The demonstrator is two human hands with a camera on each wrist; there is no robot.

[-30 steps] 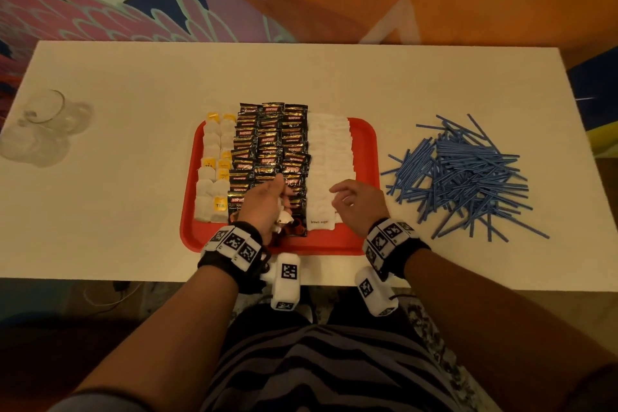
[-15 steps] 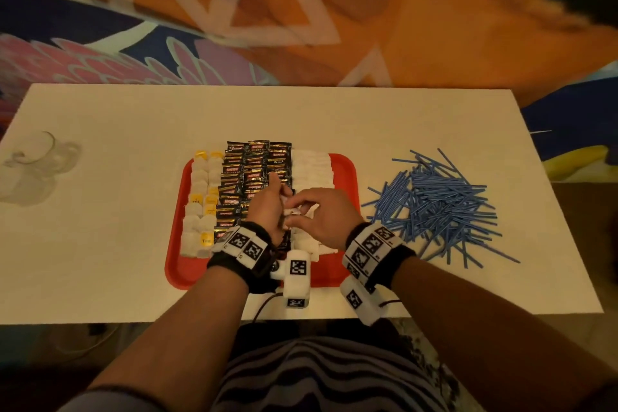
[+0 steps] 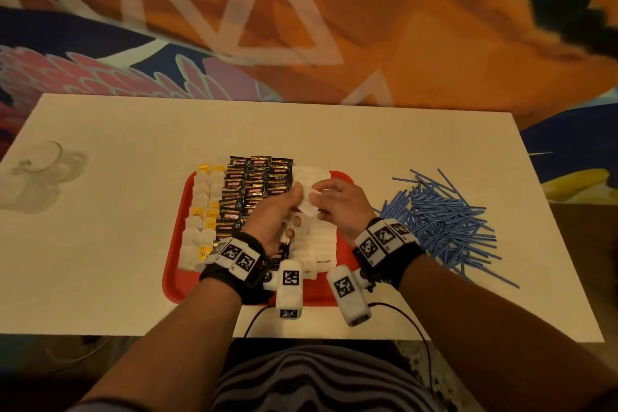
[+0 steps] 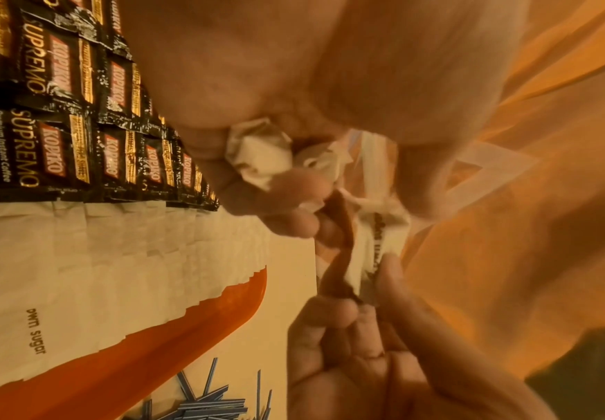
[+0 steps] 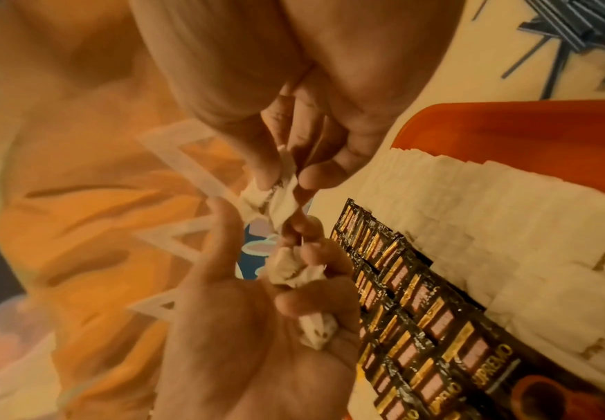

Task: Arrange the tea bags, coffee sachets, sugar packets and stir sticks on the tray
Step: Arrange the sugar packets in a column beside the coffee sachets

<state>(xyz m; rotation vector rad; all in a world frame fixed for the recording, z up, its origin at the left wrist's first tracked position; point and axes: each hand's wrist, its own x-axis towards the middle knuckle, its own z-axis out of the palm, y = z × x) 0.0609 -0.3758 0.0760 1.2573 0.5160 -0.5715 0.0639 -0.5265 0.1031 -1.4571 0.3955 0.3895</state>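
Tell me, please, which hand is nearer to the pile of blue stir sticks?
The right hand. It is over the right part of the red tray, beside the stir sticks lying on the table. The left hand is farther away, over the coffee sachets.

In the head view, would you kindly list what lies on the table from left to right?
Clear glasses → tea bags → coffee sachets → sugar packets → blue stir sticks. The three middle groups lie on the red tray.
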